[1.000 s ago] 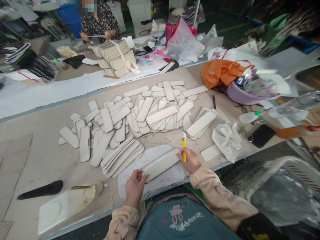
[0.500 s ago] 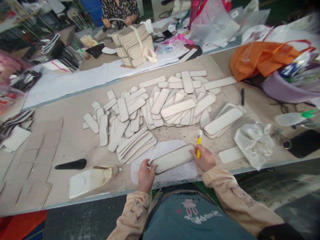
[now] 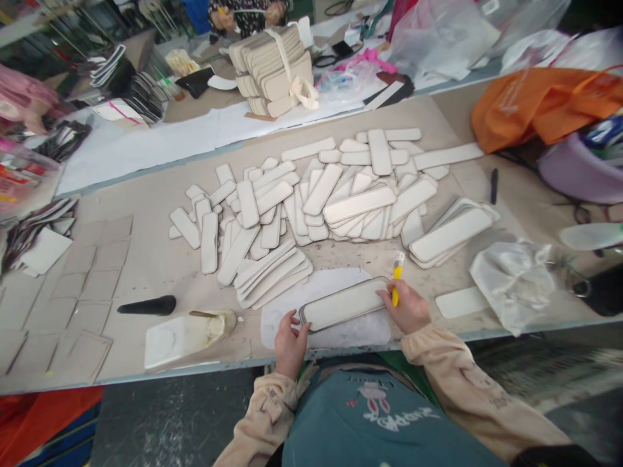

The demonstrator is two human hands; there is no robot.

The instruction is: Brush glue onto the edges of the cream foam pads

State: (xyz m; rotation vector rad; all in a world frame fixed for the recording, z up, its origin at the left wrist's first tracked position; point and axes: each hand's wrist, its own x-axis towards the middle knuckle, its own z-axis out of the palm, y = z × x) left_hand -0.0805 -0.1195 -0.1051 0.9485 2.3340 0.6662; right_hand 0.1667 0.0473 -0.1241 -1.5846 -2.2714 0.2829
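Left hand (image 3: 292, 340) is curling thumb and fingers about the left end of a long off-white strip with rounded corners and dark edges (image 3: 345, 303), lightly pinching it as far as can be told, while the right hand (image 3: 409, 308) is pinching the far end and also gripping a small yellow-handled brush (image 3: 398, 272), its pale bristles pointing away. Between the two hands, the strip is lying over a white paper sheet (image 3: 335, 277); the step in hand seems to be lining up or steadying it, and the next move is probably calling for a firm left hold and bristles kept clear of the face. Just beyond the left hand, a fanned row of similar strips (image 3: 275, 275) is resting on the tan-covered table (image 3: 146, 259), with a loose heap of them (image 3: 360, 204) spreading farther out. Left of that hand, a white plastic container, cut open (image 3: 170, 337), is lying near a black tapered tool (image 3: 146, 306). Right of the right hand, a crumpled white bag (image 3: 511, 285) is sitting. Well beyond both, a tied stack of beige panels (image 3: 272, 68) is standing before a co-worker's hands (image 3: 224, 18).
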